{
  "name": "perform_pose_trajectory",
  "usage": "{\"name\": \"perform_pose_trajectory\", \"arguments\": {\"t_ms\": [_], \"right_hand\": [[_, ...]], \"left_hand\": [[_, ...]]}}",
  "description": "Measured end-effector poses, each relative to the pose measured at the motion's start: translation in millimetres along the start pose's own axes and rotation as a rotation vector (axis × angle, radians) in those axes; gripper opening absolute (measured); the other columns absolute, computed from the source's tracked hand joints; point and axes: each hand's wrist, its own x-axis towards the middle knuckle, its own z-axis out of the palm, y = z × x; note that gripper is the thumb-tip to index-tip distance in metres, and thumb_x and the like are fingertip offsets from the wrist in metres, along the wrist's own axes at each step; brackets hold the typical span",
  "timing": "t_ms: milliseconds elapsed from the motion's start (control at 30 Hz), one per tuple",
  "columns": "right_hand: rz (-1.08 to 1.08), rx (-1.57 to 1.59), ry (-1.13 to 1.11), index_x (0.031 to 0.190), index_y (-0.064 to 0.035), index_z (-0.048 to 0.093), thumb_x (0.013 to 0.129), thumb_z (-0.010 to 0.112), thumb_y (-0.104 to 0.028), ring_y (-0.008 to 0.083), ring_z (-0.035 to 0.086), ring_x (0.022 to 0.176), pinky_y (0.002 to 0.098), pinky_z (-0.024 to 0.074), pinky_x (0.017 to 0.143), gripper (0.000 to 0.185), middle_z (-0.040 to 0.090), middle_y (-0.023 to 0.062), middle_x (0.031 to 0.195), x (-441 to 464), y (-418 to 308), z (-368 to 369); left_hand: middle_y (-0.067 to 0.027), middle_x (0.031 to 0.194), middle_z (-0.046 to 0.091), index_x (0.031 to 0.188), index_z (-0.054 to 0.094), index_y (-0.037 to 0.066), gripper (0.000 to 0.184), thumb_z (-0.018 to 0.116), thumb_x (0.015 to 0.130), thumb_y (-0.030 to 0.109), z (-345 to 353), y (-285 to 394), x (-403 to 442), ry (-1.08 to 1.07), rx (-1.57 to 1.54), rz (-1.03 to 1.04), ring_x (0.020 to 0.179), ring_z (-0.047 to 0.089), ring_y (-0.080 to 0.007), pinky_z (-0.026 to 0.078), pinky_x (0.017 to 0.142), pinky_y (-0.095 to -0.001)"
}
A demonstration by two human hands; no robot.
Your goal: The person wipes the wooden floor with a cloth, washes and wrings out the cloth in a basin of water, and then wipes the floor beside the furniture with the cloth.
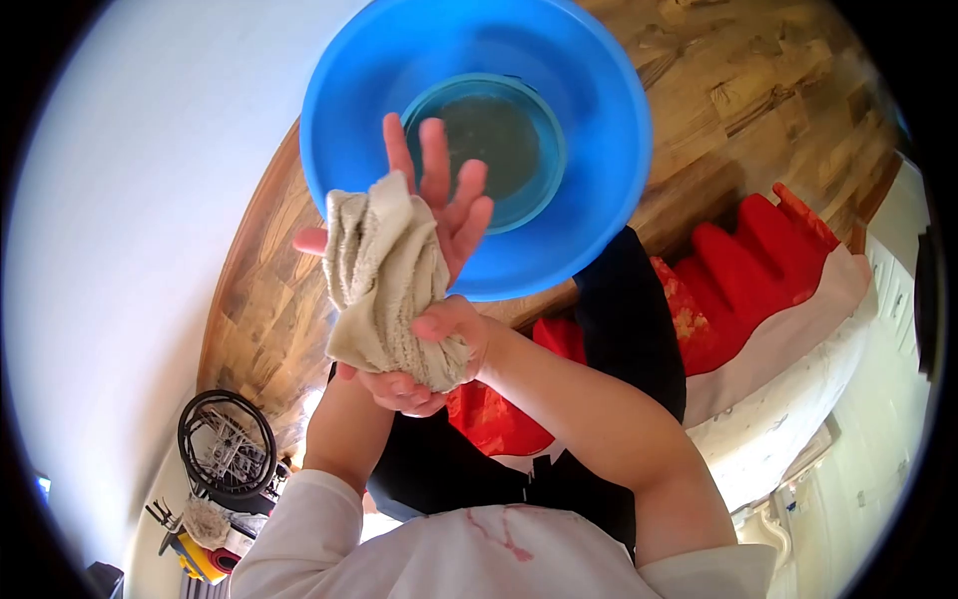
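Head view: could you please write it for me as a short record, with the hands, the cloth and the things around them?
Cloth: beige, bunched around the left hand and wrist
Left hand pose: fingers spread, thumb out
Right hand: gripping the cloth near the left wrist
Blue basin: beyond the hands
Teal container: inside the basin, contents unclear
Red fabric: right side
Spoked wheel: lower left
Floor: wood-patterned

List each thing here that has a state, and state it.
Left hand: open, fingers spread
Right hand: closed on the cloth
Cloth: bunched around the left hand; wetness unclear
Large basin: upright, holding the small basin
Small basin: upright, apparently holding murky water
Red fabric: rumpled
Shirt: worn, red marks in front
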Motion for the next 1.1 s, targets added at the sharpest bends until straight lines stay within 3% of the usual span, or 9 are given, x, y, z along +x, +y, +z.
{"name": "perform_pose_trajectory", "arguments": {"t_ms": [133, 167, 267, 400, 433, 567, 733, 1033, 1100], "right_hand": [[0.011, 0.003, -0.019, 0.131, 0.0147, 0.042, 0.085, 0.067, -0.042, 0.017, 0.057, 0.065, 0.0279, 0.0454, 0.047, 0.077, 0.059, 0.0139, 0.085, 8.1, 3.0, 5.9], [0.021, -0.015, -0.023, 0.131, 0.0148, 0.042, 0.085, 0.067, -0.041, 0.017, 0.057, 0.065, 0.0278, 0.0456, 0.048, 0.077, 0.06, 0.0143, 0.085, 10.1, 3.1, 7.8], [0.051, -0.061, 0.01, 0.13, 0.0136, 0.045, 0.085, 0.068, -0.039, 0.0172, 0.058, 0.066, 0.0275, 0.0462, 0.049, 0.073, 0.061, 0.0147, 0.085, 10.3, 0.0, 7.8], [0.127, -0.226, 0.213, 0.123, 0.004, 0.056, 0.082, 0.067, -0.034, 0.0175, 0.06, 0.067, 0.0311, 0.0455, 0.052, 0.057, 0.064, 0.0099, 0.083, 0.8, -13.5, 8.0], [0.167, -0.271, 0.442, 0.109, 0.0021, 0.064, 0.078, 0.073, -0.026, 0.0171, 0.062, 0.067, 0.0305, 0.0476, 0.053, 0.043, 0.064, 0.0084, 0.078, -0.4, -20.7, 24.8], [0.236, -0.823, 0.763, 0.083, -0.0001, 0.067, 0.071, 0.078, -0.018, 0.0166, 0.062, 0.067, 0.0296, 0.0492, 0.056, 0.025, 0.064, 0.0072, 0.073, 3.3, -41.9, 31.0], [0.294, -1.262, 1.156, 0.085, 0.0009, 0.065, 0.064, 0.077, -0.02, 0.0179, 0.062, 0.071, 0.0294, 0.0487, 0.065, 0.031, 0.065, 0.0074, 0.079, -0.1, -49.0, 29.5], [0.398, -1.555, 1.421, 0.103, -0.0011, 0.064, 0.067, 0.078, -0.023, 0.0254, 0.068, 0.085, 0.0343, 0.0512, 0.076, 0.044, 0.07, 0.0118, 0.092, 0.7, -57.9, 36.1], [0.235, -1.657, 1.477, 0.104, -0.0011, 0.064, 0.067, 0.079, -0.025, 0.0298, 0.068, 0.09, 0.0367, 0.0517, 0.078, 0.047, 0.071, 0.0145, 0.095, 0.4, -49.0, 32.5]], "left_hand": [[0.0032, 0.134, 0.057, 0.152, 0.028, 0.029, 0.098, 0.085, 0.073, 0.03, -1.6, 5.6, 6.7, -0.336, -0.231, -0.139, 0.124, 0.053, -0.0238, 0.042, 0.108, -0.0452], [0.0013, 0.11, 0.065, 0.147, 0.037, 0.023, 0.082, 0.082, 0.078, 0.023, 2.6, 11.5, 7.6, -0.32, -0.161, -0.166, 0.103, 0.061, -0.0179, 0.052, 0.092, -0.0403], [-0.0014, 0.097, 0.061, 0.137, 0.046, 0.019, 0.065, 0.079, 0.081, 0.02, 1.5, 13.6, 5.0, -0.321, -0.136, -0.143, 0.093, 0.061, -0.018, 0.055, 0.083, -0.0392], [-0.0026, 0.081, 0.052, 0.119, 0.053, 0.013, 0.039, 0.072, 0.085, 0.015, 15.8, 25.3, 1.1, -0.064, 0.109, -0.148, 0.077, 0.055, -0.0175, 0.052, 0.07, -0.0361], [-0.0028, 0.08, 0.051, 0.116, 0.053, 0.013, 0.035, 0.07, 0.086, 0.014, 19.9, 35.4, 0.5, -0.007, 0.224, -0.18, 0.074, 0.054, -0.0172, 0.051, 0.067, -0.0353], [-0.0011, 0.072, 0.045, 0.099, 0.052, 0.011, 0.021, 0.067, 0.084, 0.012, 36.5, 45.4, -7.0, 0.362, 0.682, -0.152, 0.061, 0.046, -0.0144, 0.045, 0.053, -0.031], [-0.0037, 0.067, 0.047, 0.089, 0.055, 0.01, 0.021, 0.067, 0.074, 0.002, 34.4, 38.2, 2.5, 0.798, 0.994, -0.003, 0.054, 0.048, -0.0169, 0.043, 0.05, -0.0353], [-0.0068, 0.069, 0.057, 0.09, 0.056, 0.003, 0.018, 0.064, 0.076, -0.005, 14.3, 27.0, 10.8, 0.873, 1.561, 0.266, 0.05, 0.059, -0.0162, 0.05, 0.045, -0.0311], [-0.0065, 0.069, 0.058, 0.09, 0.056, 0.002, 0.017, 0.064, 0.076, -0.005, 9.5, 22.3, 9.9, 0.873, 1.686, 0.342, 0.05, 0.059, -0.0153, 0.049, 0.044, -0.0294]]}}
